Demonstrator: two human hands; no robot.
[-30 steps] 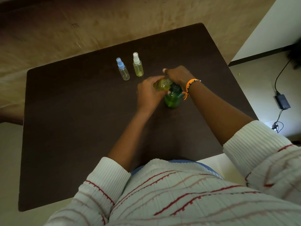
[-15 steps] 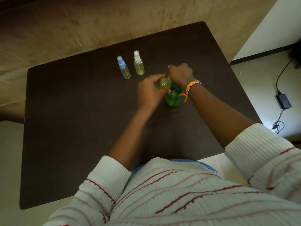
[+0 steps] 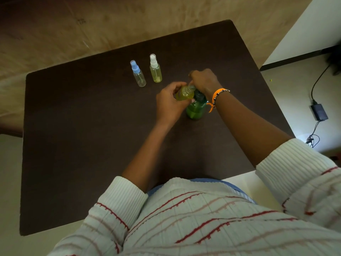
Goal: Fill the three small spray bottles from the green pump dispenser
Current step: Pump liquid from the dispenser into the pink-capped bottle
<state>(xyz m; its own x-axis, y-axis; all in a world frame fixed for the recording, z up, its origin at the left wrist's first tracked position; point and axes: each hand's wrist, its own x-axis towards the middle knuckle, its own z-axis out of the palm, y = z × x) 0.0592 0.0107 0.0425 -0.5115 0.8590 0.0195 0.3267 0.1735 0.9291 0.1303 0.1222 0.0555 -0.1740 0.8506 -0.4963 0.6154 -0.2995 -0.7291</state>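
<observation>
Your left hand [image 3: 170, 104] grips a small bottle [image 3: 184, 93] with yellow-green liquid inside, fingers curled round it. The bottle is tipped, and its open neck touches the spout of the green pump dispenser [image 3: 196, 109]. Your right hand [image 3: 204, 81] sits on top of the pump with its fingers bent over the head. An orange wristband [image 3: 215, 96] is on that wrist.

The dispenser stands on the dark table [image 3: 83, 145], a bit toward 1 o'clock from the middle. Two more spray bottles stand upright at 11 o'clock from your hands, near each other but not touching. The one with the blue cap [image 3: 138, 73] looks clear inside. The one with the white cap [image 3: 155, 69] has yellow-green liquid in it.

There is lots of bare table at 9 o'clock and 7 o'clock. The right edge of the table is near at 3 o'clock. Past it, on the floor, lie a black charger [image 3: 319, 112] and its cable.
</observation>
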